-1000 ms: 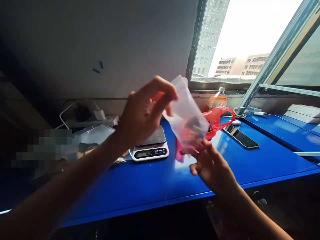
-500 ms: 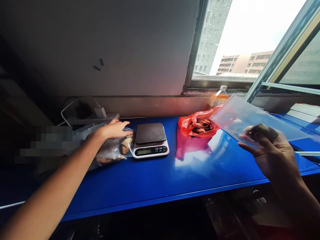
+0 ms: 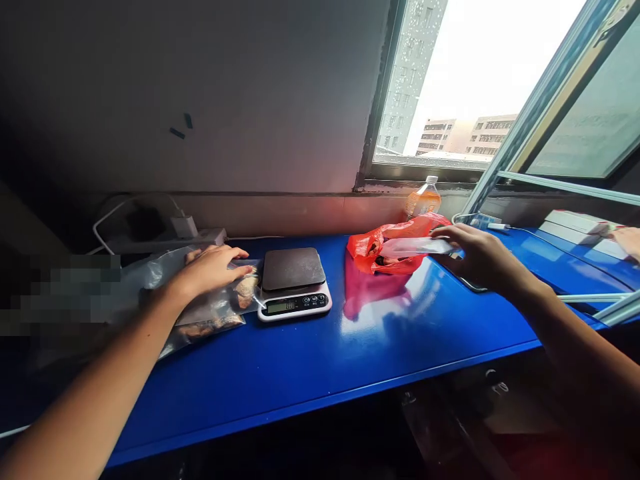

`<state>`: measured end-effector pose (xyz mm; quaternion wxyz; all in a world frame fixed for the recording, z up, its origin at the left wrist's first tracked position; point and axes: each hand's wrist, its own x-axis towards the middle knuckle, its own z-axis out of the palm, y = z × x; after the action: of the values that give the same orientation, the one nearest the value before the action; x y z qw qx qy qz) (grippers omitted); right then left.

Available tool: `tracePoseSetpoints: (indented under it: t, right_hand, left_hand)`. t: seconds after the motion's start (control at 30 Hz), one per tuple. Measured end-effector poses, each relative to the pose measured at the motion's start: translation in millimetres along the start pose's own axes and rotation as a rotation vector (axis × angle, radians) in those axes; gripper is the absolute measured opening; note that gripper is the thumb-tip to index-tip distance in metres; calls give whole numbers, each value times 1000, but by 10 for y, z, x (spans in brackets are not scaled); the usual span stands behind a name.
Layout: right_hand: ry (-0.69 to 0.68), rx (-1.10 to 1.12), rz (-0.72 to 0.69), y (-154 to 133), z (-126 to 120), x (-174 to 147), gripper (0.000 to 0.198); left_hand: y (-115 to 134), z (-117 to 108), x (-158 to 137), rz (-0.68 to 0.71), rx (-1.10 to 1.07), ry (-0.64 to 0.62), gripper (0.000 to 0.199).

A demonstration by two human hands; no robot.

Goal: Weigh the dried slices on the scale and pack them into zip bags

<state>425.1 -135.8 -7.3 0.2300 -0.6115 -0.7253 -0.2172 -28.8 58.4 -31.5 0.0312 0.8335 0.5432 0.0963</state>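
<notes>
My left hand lies with fingers apart on clear plastic bags that hold brownish pieces. Just right of it stands a kitchen scale with a bare dark plate and a lit display. Over the mouth of a red plastic bag, my right hand grips a clear plastic bag, seen nearly edge-on. The held bag and hand hide most of the red bag's contents. Whether the stone-like lump is still in the held bag cannot be made out.
Behind the red bag stands a bottle of orange drink. A power strip with a white charger is at the back left. White boxes and a metal frame stand right, near part of another person's hand.
My right hand has swung left and inward, bringing the clear bag from the right side to above the red bag. My left hand stays on the bags. The view has shifted slightly.
</notes>
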Motion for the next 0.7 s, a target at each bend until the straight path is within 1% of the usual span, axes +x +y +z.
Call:
tracePoseSetpoints:
  t: [0.1,0.17,0.23,0.3,0.4,0.47,0.57,0.63,0.7]
  right_hand:
    - [-167,-60,-50,-54,21,365,32]
    - [-227,-118,-39,-64,13,641,37]
    - [-245,-181,10,-69,-11,889,40]
    - [-261,-223,40,-94,-47,1074,42]
    - [-249,-241,70,-173,-128,1204,36]
    - [-168,-252,131,-214,-210,1197,34]
    - [52,-246,220,-198,-372,1078,36]
    - [278,-217,266,-165,-478,967,36]
    - [562,-175,304,-182,-539,877,41]
  left_hand:
    - [-95,-24,-60,72,-99,54,51]
    - [-173,-51,-103,105,-176,128,48]
    - [-247,-72,-140,107,-223,192,45]
    - [-300,-77,-167,109,-238,215,42]
    - [-333,-58,-181,147,-245,246,39]
    - [-334,-39,-176,183,-243,289,36]
    - [-306,-25,-171,242,-238,365,29]
    - [-251,-38,-187,281,-248,410,27]
    - [-151,-71,-230,313,-271,433,26]
